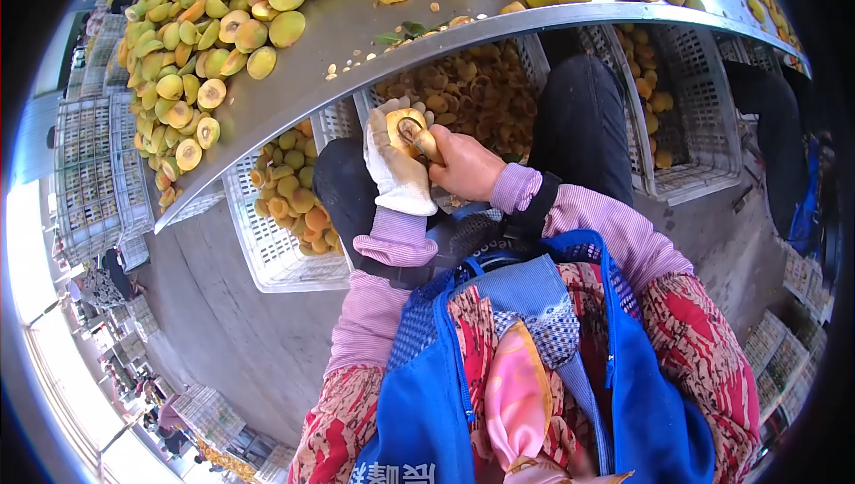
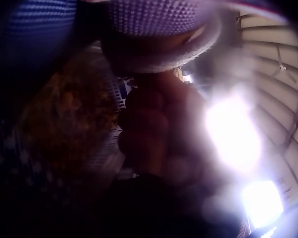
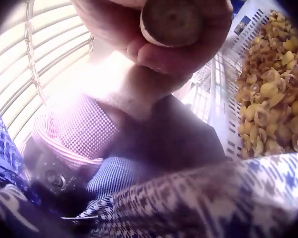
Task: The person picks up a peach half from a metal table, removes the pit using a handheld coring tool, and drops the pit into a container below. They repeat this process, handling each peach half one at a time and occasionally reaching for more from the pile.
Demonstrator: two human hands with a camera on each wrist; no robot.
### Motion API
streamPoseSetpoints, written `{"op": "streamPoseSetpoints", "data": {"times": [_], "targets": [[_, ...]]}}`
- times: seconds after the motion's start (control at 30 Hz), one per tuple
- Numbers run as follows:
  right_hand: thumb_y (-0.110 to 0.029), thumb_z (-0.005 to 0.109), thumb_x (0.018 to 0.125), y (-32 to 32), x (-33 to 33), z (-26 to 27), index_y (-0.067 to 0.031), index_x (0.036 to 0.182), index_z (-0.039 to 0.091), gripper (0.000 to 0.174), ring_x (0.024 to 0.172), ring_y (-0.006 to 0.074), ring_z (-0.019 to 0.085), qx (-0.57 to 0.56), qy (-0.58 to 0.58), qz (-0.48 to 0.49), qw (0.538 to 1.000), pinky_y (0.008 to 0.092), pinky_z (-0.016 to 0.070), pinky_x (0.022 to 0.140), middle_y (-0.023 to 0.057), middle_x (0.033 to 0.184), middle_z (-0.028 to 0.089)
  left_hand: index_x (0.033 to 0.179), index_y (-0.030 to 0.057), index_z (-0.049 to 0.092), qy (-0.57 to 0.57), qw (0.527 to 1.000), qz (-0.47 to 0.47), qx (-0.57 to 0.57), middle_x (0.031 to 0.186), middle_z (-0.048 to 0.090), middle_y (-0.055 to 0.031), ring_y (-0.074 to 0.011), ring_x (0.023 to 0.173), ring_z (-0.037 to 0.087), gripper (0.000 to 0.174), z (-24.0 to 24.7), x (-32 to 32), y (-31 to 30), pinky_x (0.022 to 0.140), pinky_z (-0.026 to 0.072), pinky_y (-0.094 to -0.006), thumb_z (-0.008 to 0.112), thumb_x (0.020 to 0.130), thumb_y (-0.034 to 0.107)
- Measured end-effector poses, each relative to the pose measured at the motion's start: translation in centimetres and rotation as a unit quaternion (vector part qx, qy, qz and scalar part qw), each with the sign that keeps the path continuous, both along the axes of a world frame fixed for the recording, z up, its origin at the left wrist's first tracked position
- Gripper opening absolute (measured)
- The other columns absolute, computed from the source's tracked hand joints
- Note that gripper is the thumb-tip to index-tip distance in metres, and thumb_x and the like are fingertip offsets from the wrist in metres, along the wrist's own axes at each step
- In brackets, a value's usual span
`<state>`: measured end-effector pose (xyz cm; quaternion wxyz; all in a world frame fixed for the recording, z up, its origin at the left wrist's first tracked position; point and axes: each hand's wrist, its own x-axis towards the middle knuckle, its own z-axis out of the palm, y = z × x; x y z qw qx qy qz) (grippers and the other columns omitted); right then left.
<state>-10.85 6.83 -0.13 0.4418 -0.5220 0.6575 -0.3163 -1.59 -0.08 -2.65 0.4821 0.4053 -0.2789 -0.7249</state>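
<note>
In the head view my left hand [image 1: 398,172], in a white glove with stained fingers, holds a yellow fruit half [image 1: 398,125] with its cut face up. My right hand [image 1: 470,168] is bare and grips the short wooden handle [image 1: 429,147] of a small pitting tool. The tool's curved metal end [image 1: 410,128] sits at the dark centre of the fruit. The right wrist view shows the round butt of the handle [image 3: 171,22] within the curled fingers [image 3: 166,59]. The left wrist view is dark, with the fruit hidden.
Many green-yellow fruit halves [image 1: 191,83] are heaped on the metal table [image 1: 294,92], whose curved edge runs just beyond my hands. Below it stand a crate of scooped fruit pieces [image 1: 481,97], a white crate [image 1: 276,266] with fruit at left, and another crate [image 1: 699,128] at right.
</note>
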Motion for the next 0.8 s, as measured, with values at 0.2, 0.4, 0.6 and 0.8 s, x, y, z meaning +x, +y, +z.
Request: {"op": "streamPoseSetpoints", "data": {"times": [0.2,0.4,0.6,0.8], "targets": [[-0.01,0.054,0.074,-0.4,-0.9,0.2,0.005,0.098,0.045,0.03,0.082,0.0374,0.059,0.076,-0.092,0.044,0.992,0.04,0.0483,0.072,0.0256,0.083,0.058,0.099,0.0022,0.049,0.047,0.997,-0.021,0.051,0.092,0.057,-0.0136,-0.0295,0.085,0.058,0.037,0.4,0.4,0.1,0.075,0.0501,-0.0427,0.049,0.089,0.038],[-0.009,0.053,0.074,-0.2,-1.0,-1.4,0.0036,0.101,0.046,0.03,0.078,0.0342,0.061,0.012,-0.022,0.068,0.997,0.0391,0.0493,0.069,0.0222,0.081,0.059,0.095,0.0017,0.051,-0.091,0.991,-0.045,-0.082,0.091,0.057,-0.0138,-0.0292,0.084,0.058,0.034,0.7,0.6,0.4,0.078,0.0487,-0.043,0.05,0.089,0.035],[-0.011,0.059,0.074,0.0,-1.6,-1.1,0.0021,0.103,0.048,0.034,0.076,0.0321,0.062,0.031,-0.001,0.101,0.994,0.0376,0.0498,0.067,0.0211,0.085,0.06,0.098,-0.0004,0.053,0.009,0.993,-0.086,0.076,0.091,0.059,-0.0165,-0.0311,0.086,0.058,0.03,1.4,1.1,0.1,0.082,0.0475,-0.042,0.05,0.089,0.028],[-0.016,0.062,0.074,0.3,-1.6,-3.3,-0.0007,0.102,0.05,0.034,0.06,0.0207,0.06,0.019,-0.147,0.099,0.984,0.0331,0.0494,0.055,0.0131,0.072,0.06,0.098,-0.0018,0.054,-0.045,0.984,-0.173,0.007,0.093,0.06,-0.0172,-0.031,0.087,0.059,0.033,1.3,1.5,-0.2,0.081,0.0481,-0.0408,0.051,0.088,0.029]]}}
